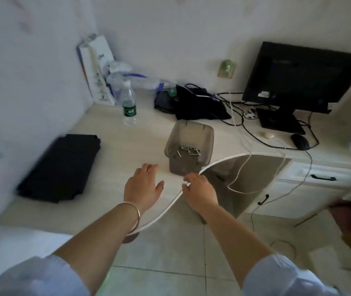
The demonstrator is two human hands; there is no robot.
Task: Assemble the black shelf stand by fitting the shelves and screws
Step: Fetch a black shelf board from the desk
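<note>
Neither grip holds anything: the left hand (143, 186) and the right hand (200, 189) both reach forward in the lower middle of the frame with fingers loose and spread, the left one above the bench (114, 154), the right one at its curved white edge. I cannot tell if the right fingertips touch this edge.

The black shelf parts (60, 167) lie in a flat stack at the left of the frame, on the bench and well apart from both hands. They look like thin, stiff panels, so I judge they are fairly light but awkward when carried together; it is better to take one panel by its two long edges with both hands, because a flat face gives nothing to pinch. The picture is blurred there, so how many panels there are is not clear.

The monitor (298, 75) stands at the upper right, with cables beside it, and a water bottle (128, 103) stands at the upper middle left.

The clear bin (189, 146) sits just beyond the hands, in the middle. It is probably light and may slide if pushed.

The screws (188, 150) lie loose inside it. They are small, hard and easy to drop, so pick them one by one with the fingertips.
</note>
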